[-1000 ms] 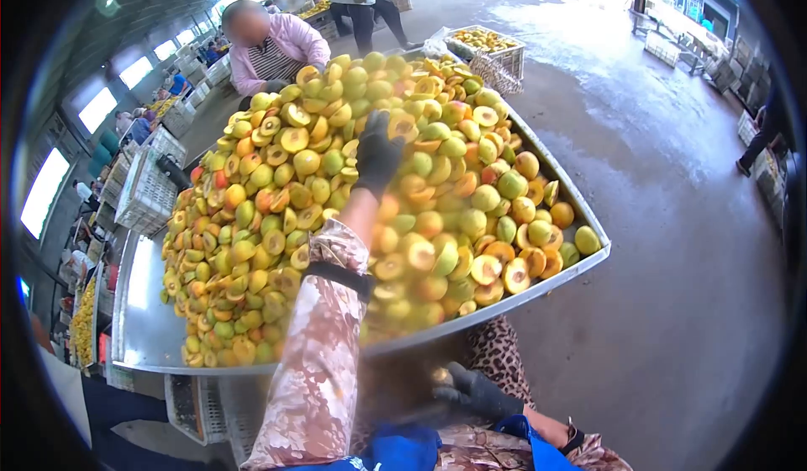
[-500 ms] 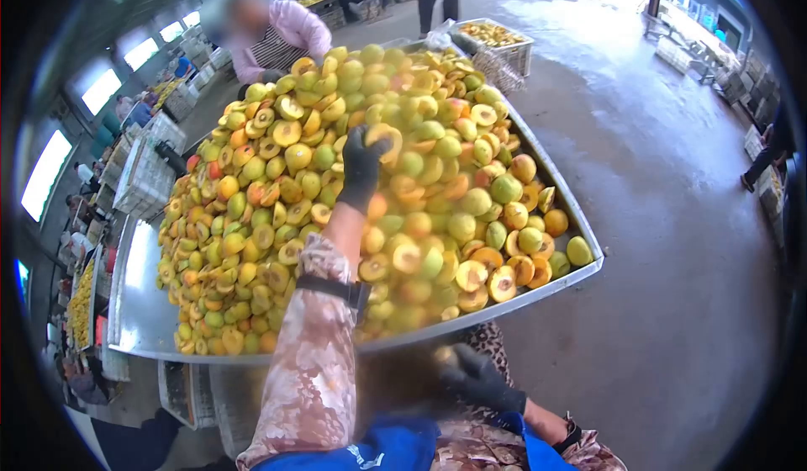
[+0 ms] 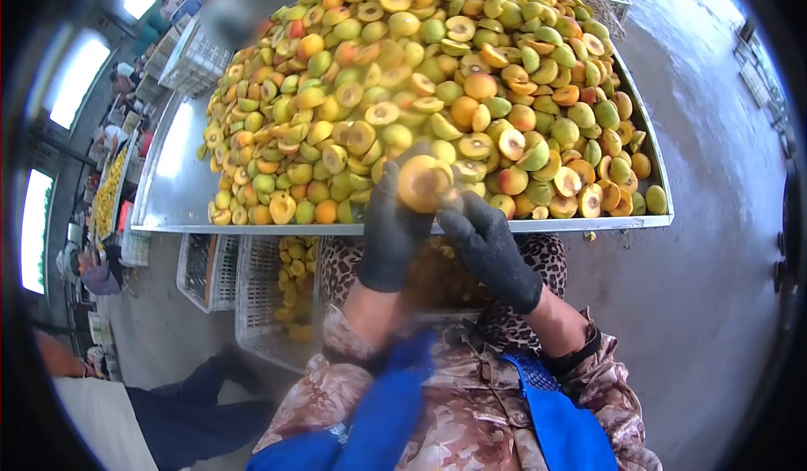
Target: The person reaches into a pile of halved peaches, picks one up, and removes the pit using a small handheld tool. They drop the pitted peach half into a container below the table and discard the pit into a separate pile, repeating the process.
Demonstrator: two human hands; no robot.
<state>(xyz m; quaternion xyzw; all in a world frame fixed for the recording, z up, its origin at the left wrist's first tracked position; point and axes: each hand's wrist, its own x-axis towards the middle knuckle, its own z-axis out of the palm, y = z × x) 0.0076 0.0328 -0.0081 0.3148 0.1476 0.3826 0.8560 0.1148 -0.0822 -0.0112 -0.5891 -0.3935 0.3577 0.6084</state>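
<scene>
My left hand [image 3: 391, 231], in a dark glove, is closed around a peach half [image 3: 418, 187], its cut face showing. My right hand [image 3: 489, 248], gloved the same, has its fingers curled right at the half's right edge. What those fingers hold, if anything, I cannot tell. Both hands meet over the near rim of a metal-edged table [image 3: 538, 225]. Beyond them rises a large heap of peaches [image 3: 336, 126], mostly cut halves in yellow, green and orange, some with the pit side up.
Below the table, a white crate [image 3: 261, 303] contains yellow fruit pieces [image 3: 294, 290], with another crate [image 3: 210, 271] to its left. A person's dark-clothed leg [image 3: 197, 412] is at lower left. Wet floor [image 3: 714, 286] extends to the right.
My left hand has come back from the heap toward me with the peach half. My right hand has risen from below the table edge to meet it. The view has tilted down.
</scene>
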